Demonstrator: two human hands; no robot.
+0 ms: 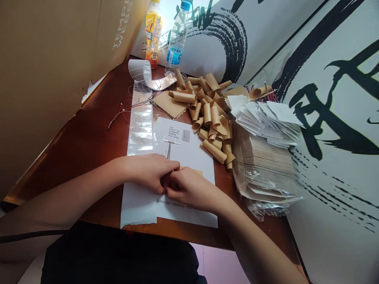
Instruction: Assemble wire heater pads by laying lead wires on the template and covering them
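Note:
My left hand (pixel 149 171) and my right hand (pixel 192 189) meet over a printed white sheet (pixel 204 201). Both have curled fingers pressed together, and whatever lies between them is hidden. The edge of a brown paper piece (pixel 195 170) shows just behind my right hand. Beyond my left hand, a thin dark strip with a shiny crosspiece (pixel 169 148) lies on the sheet. A strip of clear labels on backing (pixel 140 134) runs under my left wrist and curls up at its far end. Its bare backing (pixel 139 209) reaches the table's front edge.
Rolled brown papers (pixel 211 114) are heaped beyond the sheet, beside flat brown papers (pixel 170 104). Red and black wires (pixel 124 112) lie at left. White packets (pixel 266 118) top a bagged stack (pixel 266 165) at right. Two bottles (pixel 153 35) (pixel 177 39) stand at the back; a cardboard box (pixel 59 59) borders the left.

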